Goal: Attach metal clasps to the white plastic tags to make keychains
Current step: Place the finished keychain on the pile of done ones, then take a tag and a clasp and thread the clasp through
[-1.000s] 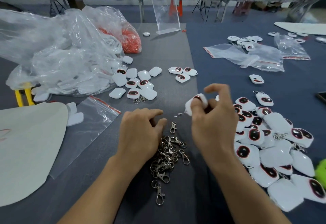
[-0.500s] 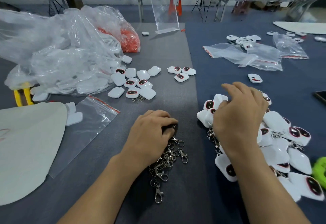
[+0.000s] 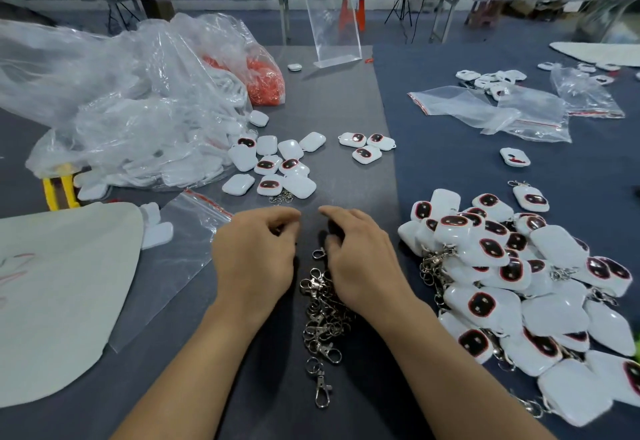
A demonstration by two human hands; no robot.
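Both hands lay low on the desk point(image 3: 332, 103), knuckles up and fingers curled under. The left hand point(image 3: 254, 259) had its thumb and forefinger tips drawn close together, but whether they pinched anything could not be told. The right hand point(image 3: 360, 263) curled over the far end of the pile of metal clasps point(image 3: 322, 315), its fingertips hidden, so its hold could not be told either. The pile ran between the wrists toward 6 o'clock, where a single clasp point(image 3: 322, 394) lay apart.

At 3 to 4 o'clock sat a heap of finished keychains point(image 3: 519, 283), white tags with dark red-edged faces. At 12 o'clock lay loose white plastic tags point(image 3: 277, 165), with three more tags point(image 3: 363, 146) just at 1 o'clock. A large clear bag of tags point(image 3: 121, 134) slumped at 10 o'clock, with a bag of orange-red pieces point(image 3: 265, 82) behind it. A flat zip bag point(image 3: 173, 259) touched the left hand at 9 o'clock, beside a pale sheet point(image 3: 52, 301). More zip bags point(image 3: 485, 110) lay at 2 o'clock. A clear acrylic stand point(image 3: 332, 23) stood at 12 o'clock.

The desk was grey, with a dark blue mat point(image 3: 450, 169) over its right part. Behind stood long metal-legged tables and an orange stool point(image 3: 353, 6).
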